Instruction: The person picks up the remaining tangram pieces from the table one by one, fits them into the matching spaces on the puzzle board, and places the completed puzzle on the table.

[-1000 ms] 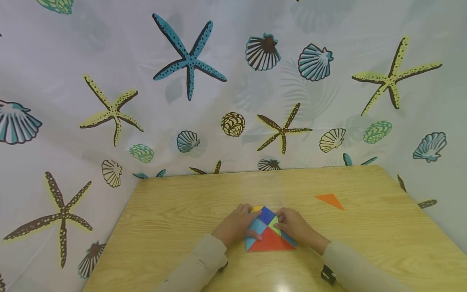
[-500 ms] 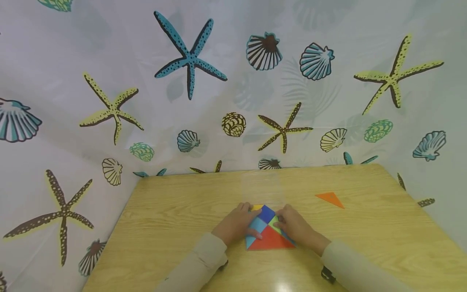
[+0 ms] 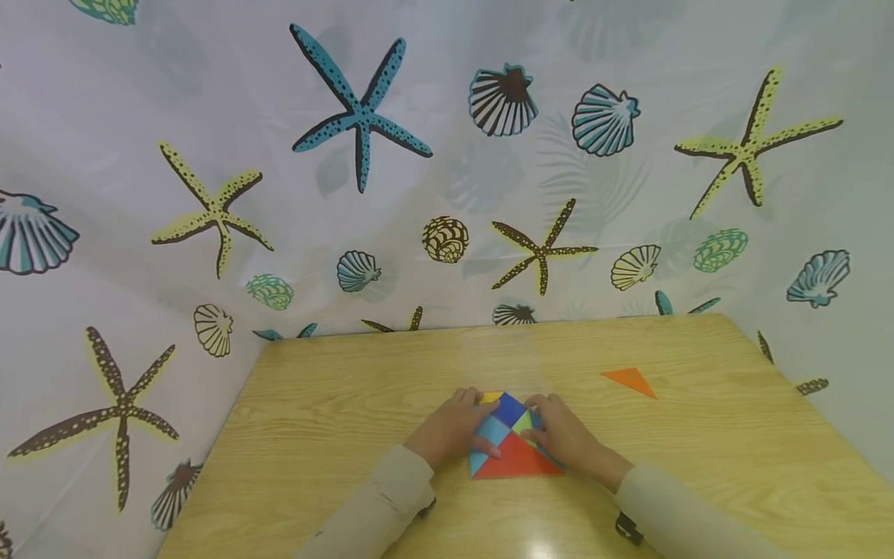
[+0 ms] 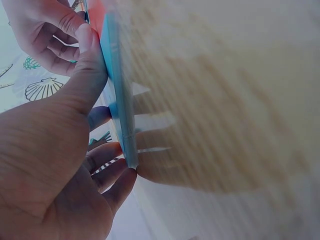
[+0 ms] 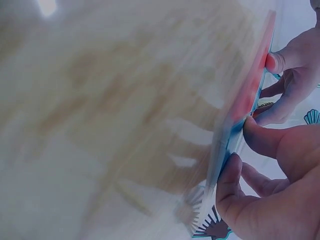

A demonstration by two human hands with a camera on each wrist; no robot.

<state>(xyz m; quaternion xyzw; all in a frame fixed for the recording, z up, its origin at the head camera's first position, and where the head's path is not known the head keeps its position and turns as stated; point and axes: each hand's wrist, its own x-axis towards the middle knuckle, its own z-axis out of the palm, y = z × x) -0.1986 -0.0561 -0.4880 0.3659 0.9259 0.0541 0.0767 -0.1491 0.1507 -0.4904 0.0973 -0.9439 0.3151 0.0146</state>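
Flat coloured tangram pieces lie fitted together: a red triangle point(image 3: 519, 460) in front, a dark blue square point(image 3: 508, 411) behind it, a light blue piece point(image 3: 493, 429) at left, a green piece point(image 3: 521, 422) at right and a yellow piece point(image 3: 491, 397) at the far left. My left hand point(image 3: 447, 431) rests on the left side, thumb and forefinger spread over the top, other fingers along the edge. With curled thumb and forefinger, my right hand point(image 3: 569, 439) holds a blue triangle point(image 3: 535, 419) at the right edge, partly hidden by those fingers.
An orange triangle point(image 3: 632, 381) lies apart on the wooden table point(image 3: 335, 404), behind and to the right of my right hand. Behind the table hangs a white cloth point(image 3: 419, 295) printed with shells and starfish.
My right thumb has shifted slightly towards me, and more blue shows between thumb and forefinger. My left hand and the orange triangle have stayed put.
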